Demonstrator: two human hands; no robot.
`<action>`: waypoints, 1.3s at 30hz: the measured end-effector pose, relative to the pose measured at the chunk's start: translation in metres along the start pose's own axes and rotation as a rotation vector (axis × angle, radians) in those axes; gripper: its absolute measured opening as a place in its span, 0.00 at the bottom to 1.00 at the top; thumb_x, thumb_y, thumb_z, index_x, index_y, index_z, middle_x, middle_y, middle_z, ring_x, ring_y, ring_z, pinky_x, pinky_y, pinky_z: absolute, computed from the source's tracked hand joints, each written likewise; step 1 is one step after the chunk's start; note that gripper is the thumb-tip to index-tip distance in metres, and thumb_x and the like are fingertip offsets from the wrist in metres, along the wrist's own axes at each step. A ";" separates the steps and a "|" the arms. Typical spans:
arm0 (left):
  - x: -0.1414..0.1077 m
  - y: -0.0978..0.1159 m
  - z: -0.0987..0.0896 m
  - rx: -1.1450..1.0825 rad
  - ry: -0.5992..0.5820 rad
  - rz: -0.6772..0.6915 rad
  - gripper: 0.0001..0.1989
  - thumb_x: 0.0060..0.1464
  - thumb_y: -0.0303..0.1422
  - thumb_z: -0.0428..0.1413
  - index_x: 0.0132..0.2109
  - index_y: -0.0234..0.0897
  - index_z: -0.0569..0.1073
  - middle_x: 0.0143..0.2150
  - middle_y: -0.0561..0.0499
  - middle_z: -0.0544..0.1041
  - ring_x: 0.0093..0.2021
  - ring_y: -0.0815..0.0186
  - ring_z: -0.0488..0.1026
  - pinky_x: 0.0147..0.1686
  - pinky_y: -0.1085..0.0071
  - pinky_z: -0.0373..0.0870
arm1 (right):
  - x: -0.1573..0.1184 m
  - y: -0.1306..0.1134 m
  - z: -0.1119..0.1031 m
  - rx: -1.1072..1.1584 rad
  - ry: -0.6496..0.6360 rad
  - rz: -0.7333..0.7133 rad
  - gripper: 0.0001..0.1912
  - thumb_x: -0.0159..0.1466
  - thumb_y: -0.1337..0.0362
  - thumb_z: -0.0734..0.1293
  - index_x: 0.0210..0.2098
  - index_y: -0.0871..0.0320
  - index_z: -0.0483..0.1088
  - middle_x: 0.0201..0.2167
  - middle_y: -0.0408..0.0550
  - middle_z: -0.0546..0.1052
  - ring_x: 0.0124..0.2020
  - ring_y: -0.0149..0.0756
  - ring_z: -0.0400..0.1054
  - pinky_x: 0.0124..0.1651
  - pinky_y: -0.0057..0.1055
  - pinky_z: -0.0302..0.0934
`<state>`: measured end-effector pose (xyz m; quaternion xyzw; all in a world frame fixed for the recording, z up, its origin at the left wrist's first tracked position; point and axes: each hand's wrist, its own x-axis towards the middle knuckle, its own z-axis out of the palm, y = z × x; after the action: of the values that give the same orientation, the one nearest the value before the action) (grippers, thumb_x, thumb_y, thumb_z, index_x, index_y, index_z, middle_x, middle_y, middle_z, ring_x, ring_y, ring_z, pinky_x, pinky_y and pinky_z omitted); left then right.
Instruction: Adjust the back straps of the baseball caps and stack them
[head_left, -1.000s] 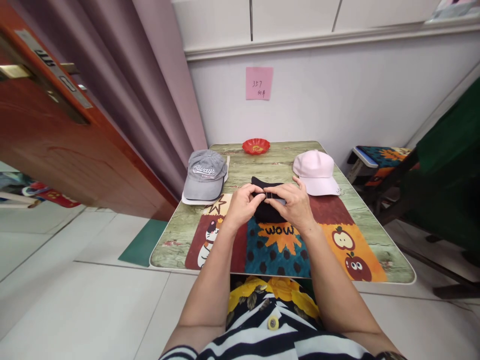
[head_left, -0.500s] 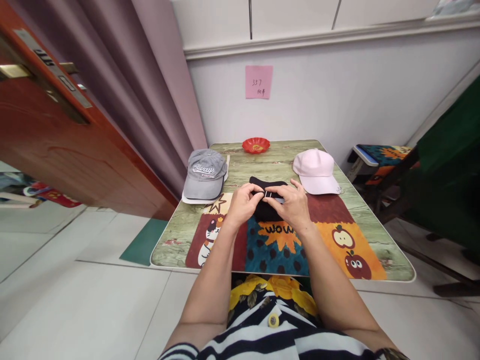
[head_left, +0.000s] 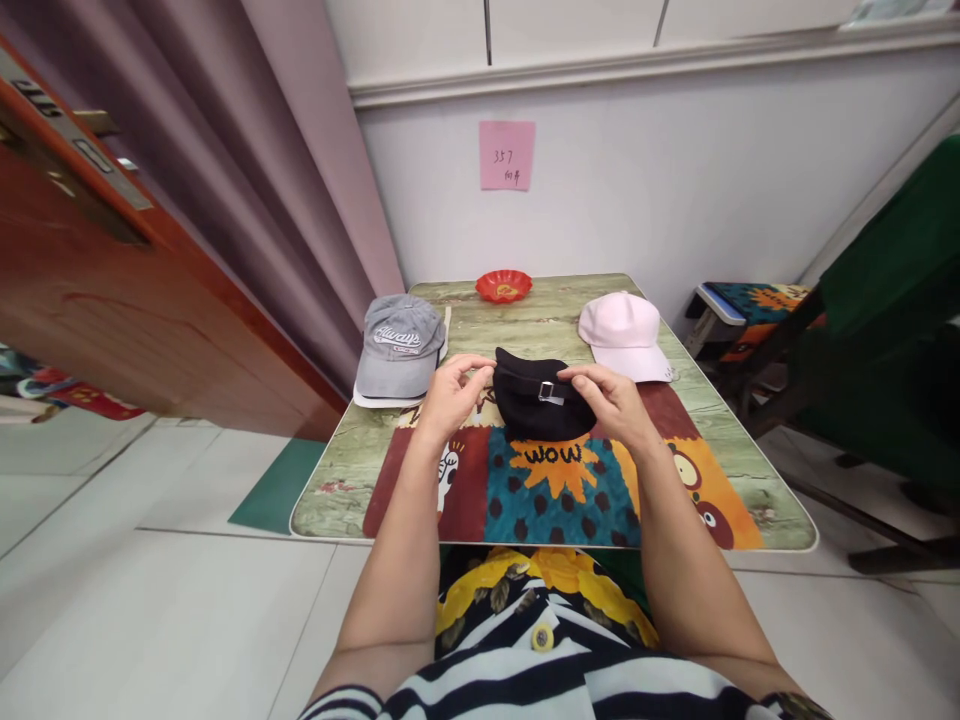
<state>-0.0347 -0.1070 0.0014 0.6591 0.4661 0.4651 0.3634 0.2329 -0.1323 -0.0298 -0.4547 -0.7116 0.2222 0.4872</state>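
Strap buckle [head_left: 547,391] just got let go — so that fiddling looks paused. Right hand [head_left: 616,400] pinches one edge of the black cap [head_left: 544,422] over the desk [head_left: 544,325]; left hand [head_left: 450,395] sits by the other edge, can't tell if that grip's pinching. Grey baseball cap [head_left: 400,350] says "Always", pink note [head_left: 507,155] "357", desk print [head_left: 553,456] "WOW".

In front of me, the pink note [head_left: 507,156] on the wall says 357, with small handwriting under it that I can't read for sure. The gray cap [head_left: 397,350] says "Always" in white, above a tiny label too small to read. My worktop [head_left: 334,505] says "WOW" on an orange splash [head_left: 553,478].
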 end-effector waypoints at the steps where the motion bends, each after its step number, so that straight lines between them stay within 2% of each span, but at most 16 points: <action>1: 0.001 0.000 0.000 0.006 0.006 0.009 0.13 0.58 0.40 0.59 0.43 0.36 0.80 0.47 0.46 0.77 0.22 0.75 0.68 0.20 0.75 0.63 | -0.001 -0.001 0.001 0.042 0.003 0.025 0.20 0.72 0.50 0.61 0.45 0.53 0.80 0.46 0.50 0.83 0.50 0.45 0.76 0.55 0.43 0.67; 6: 0.003 0.011 0.005 0.109 -0.034 0.119 0.14 0.60 0.40 0.57 0.44 0.36 0.80 0.51 0.44 0.77 0.25 0.73 0.70 0.27 0.72 0.70 | -0.003 -0.003 0.006 0.183 -0.016 0.089 0.22 0.72 0.47 0.61 0.42 0.54 0.80 0.46 0.50 0.83 0.52 0.46 0.76 0.56 0.41 0.67; 9: 0.001 0.026 0.017 0.263 -0.130 0.236 0.14 0.60 0.40 0.59 0.47 0.39 0.80 0.57 0.43 0.76 0.40 0.64 0.76 0.44 0.65 0.74 | -0.004 -0.003 0.007 0.152 -0.031 0.062 0.16 0.68 0.48 0.67 0.40 0.53 0.80 0.44 0.50 0.83 0.51 0.47 0.76 0.59 0.44 0.64; 10: 0.000 0.030 0.021 0.334 -0.158 0.272 0.14 0.59 0.40 0.60 0.49 0.40 0.80 0.60 0.43 0.75 0.49 0.59 0.76 0.52 0.60 0.71 | -0.004 -0.002 0.007 0.131 -0.028 0.049 0.14 0.66 0.49 0.69 0.39 0.52 0.80 0.43 0.49 0.83 0.50 0.47 0.76 0.63 0.47 0.60; 12: -0.001 0.036 0.030 0.465 -0.220 0.321 0.16 0.58 0.41 0.62 0.52 0.43 0.79 0.65 0.44 0.71 0.63 0.51 0.67 0.65 0.50 0.59 | -0.004 -0.002 0.006 0.086 -0.026 0.034 0.11 0.64 0.51 0.72 0.36 0.51 0.79 0.41 0.46 0.84 0.47 0.46 0.77 0.69 0.52 0.51; 14: 0.003 0.037 0.036 0.528 -0.317 0.336 0.16 0.57 0.41 0.62 0.51 0.44 0.78 0.65 0.44 0.72 0.67 0.49 0.63 0.69 0.43 0.45 | -0.003 -0.003 0.005 0.052 -0.038 0.031 0.10 0.64 0.53 0.72 0.33 0.51 0.78 0.36 0.43 0.83 0.41 0.42 0.77 0.71 0.53 0.46; 16: 0.012 0.035 0.038 0.511 -0.430 0.332 0.12 0.58 0.40 0.61 0.46 0.42 0.79 0.55 0.46 0.79 0.61 0.52 0.70 0.69 0.42 0.43 | 0.000 -0.006 0.003 0.040 -0.053 0.026 0.13 0.66 0.53 0.70 0.29 0.52 0.76 0.29 0.41 0.81 0.33 0.37 0.74 0.70 0.51 0.48; 18: 0.024 0.033 0.035 0.435 -0.511 0.310 0.09 0.58 0.39 0.61 0.40 0.39 0.78 0.42 0.49 0.81 0.48 0.57 0.76 0.65 0.49 0.56 | 0.002 -0.010 0.002 0.046 -0.048 0.019 0.18 0.68 0.51 0.67 0.26 0.53 0.75 0.25 0.40 0.78 0.29 0.34 0.70 0.69 0.49 0.50; 19: 0.029 0.032 0.032 0.374 -0.531 0.283 0.09 0.57 0.39 0.61 0.38 0.38 0.78 0.37 0.51 0.80 0.42 0.60 0.76 0.58 0.55 0.64 | 0.004 -0.011 0.000 0.055 -0.046 0.021 0.19 0.69 0.50 0.66 0.26 0.53 0.75 0.26 0.41 0.78 0.29 0.35 0.70 0.67 0.48 0.53; 20: 0.035 0.032 0.028 0.301 -0.537 0.246 0.10 0.57 0.40 0.61 0.36 0.37 0.78 0.34 0.52 0.79 0.37 0.62 0.75 0.50 0.61 0.69 | 0.005 -0.011 -0.001 0.071 -0.046 0.032 0.19 0.69 0.50 0.66 0.28 0.54 0.76 0.28 0.43 0.79 0.31 0.36 0.71 0.65 0.46 0.56; 22: 0.042 0.032 0.022 0.136 -0.523 0.148 0.12 0.55 0.41 0.62 0.35 0.36 0.77 0.29 0.54 0.76 0.31 0.66 0.72 0.36 0.70 0.68 | 0.007 -0.008 -0.006 0.129 -0.049 0.083 0.17 0.68 0.48 0.66 0.35 0.54 0.78 0.34 0.46 0.81 0.38 0.40 0.73 0.57 0.42 0.63; 25: 0.047 0.032 0.016 -0.134 -0.447 -0.008 0.14 0.52 0.42 0.66 0.34 0.35 0.77 0.27 0.55 0.75 0.26 0.70 0.70 0.28 0.75 0.65 | 0.009 0.005 -0.014 0.267 -0.044 0.189 0.20 0.65 0.47 0.69 0.47 0.55 0.78 0.44 0.48 0.82 0.47 0.44 0.74 0.51 0.37 0.67; 28: 0.051 0.032 0.016 -0.433 -0.358 -0.114 0.16 0.46 0.41 0.70 0.34 0.34 0.76 0.29 0.52 0.79 0.26 0.69 0.74 0.28 0.75 0.69 | 0.007 0.025 -0.020 0.413 -0.026 0.276 0.22 0.61 0.48 0.74 0.48 0.55 0.78 0.44 0.47 0.82 0.46 0.43 0.74 0.50 0.36 0.68; 33: 0.067 0.040 0.018 -0.805 -0.242 -0.208 0.18 0.40 0.36 0.74 0.35 0.31 0.78 0.30 0.48 0.82 0.28 0.67 0.78 0.34 0.73 0.76 | 0.009 0.040 -0.020 0.708 0.016 0.346 0.19 0.54 0.48 0.79 0.36 0.55 0.77 0.30 0.43 0.80 0.32 0.36 0.73 0.40 0.32 0.69; 36: 0.081 0.041 0.020 -0.911 -0.201 -0.275 0.15 0.46 0.35 0.72 0.36 0.30 0.79 0.31 0.48 0.82 0.28 0.67 0.79 0.35 0.73 0.76 | 0.022 0.037 -0.014 0.914 0.185 0.372 0.17 0.56 0.49 0.78 0.34 0.53 0.75 0.26 0.40 0.79 0.28 0.34 0.73 0.39 0.32 0.71; 39: 0.089 0.030 0.021 -0.998 -0.181 -0.365 0.14 0.56 0.40 0.66 0.39 0.31 0.79 0.34 0.46 0.84 0.36 0.61 0.82 0.46 0.66 0.78 | 0.042 0.033 -0.004 1.084 0.370 0.432 0.14 0.61 0.50 0.74 0.40 0.53 0.77 0.35 0.43 0.83 0.39 0.38 0.78 0.52 0.35 0.72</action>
<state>0.0057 -0.0322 0.0462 0.3520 0.2620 0.5008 0.7461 0.2463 -0.0802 -0.0324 -0.3071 -0.2926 0.5636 0.7088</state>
